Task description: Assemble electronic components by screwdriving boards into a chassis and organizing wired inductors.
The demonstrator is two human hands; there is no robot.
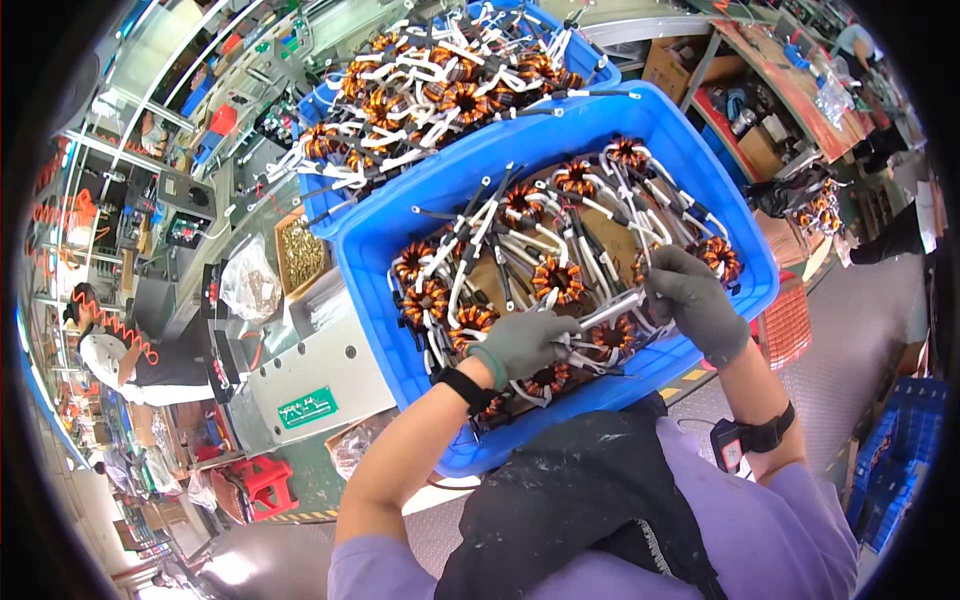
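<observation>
A blue plastic bin (455,190) stands before me, holding several copper-wound ring coils (557,280) with white-sleeved leads that end in metal lugs. Over its near side, my left hand (522,343) in a grey glove closes on the end of white-sleeved coil leads (612,310). The same leads stretch across to my right hand (692,300), also gloved in grey, whose thumb and fingers pinch them at the other side. Brown cardboard shows under the coils in the bin. The coil those leads belong to is partly hidden by my hands.
Beyond it, a second blue bin (606,66) is heaped with more coils. To the left are a small box of brass-coloured parts (301,252), a clear plastic bag (250,280) and a person at a bench (150,365). A red stool (266,484) stands lower left; blue crates (900,450) are at right.
</observation>
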